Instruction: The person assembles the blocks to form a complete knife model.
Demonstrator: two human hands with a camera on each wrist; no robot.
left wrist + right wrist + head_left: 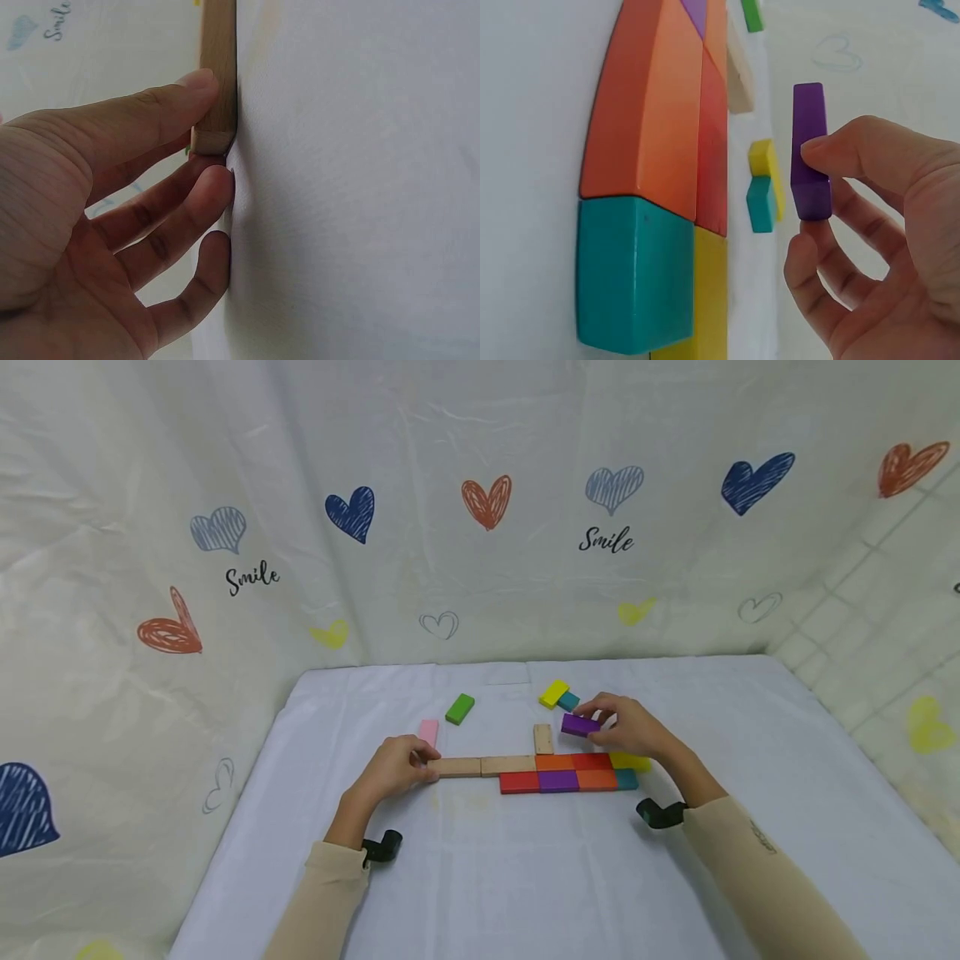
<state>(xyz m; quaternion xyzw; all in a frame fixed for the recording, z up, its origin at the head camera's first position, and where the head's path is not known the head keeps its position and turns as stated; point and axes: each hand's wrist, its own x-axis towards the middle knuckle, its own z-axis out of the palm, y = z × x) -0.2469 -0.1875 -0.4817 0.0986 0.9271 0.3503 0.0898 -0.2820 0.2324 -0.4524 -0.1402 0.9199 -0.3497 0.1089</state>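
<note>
My right hand [632, 727] pinches a purple block [579, 725] between thumb and fingers, raised above the white cloth behind the rows of blocks. The right wrist view shows the thumb on the long face of this purple block [810, 142]. At the left end of the back row, my left hand [392, 767] grips a plain wooden block [457, 767] by its end, thumb on its near side. Another plain wooden block [507, 766] continues that row, followed by orange, red and yellow [630, 762] ones. Against its front lie red [519, 783], purple, orange and teal [626, 779] blocks.
Behind the back row, a short wooden block [543, 739] juts away from it. A pink block [428, 732] lies behind the left hand, with a green block [460, 709] farther back. Toward the rear, a yellow block [554, 694] touches a teal block [568, 702]. A patterned curtain [540, 585] hangs behind.
</note>
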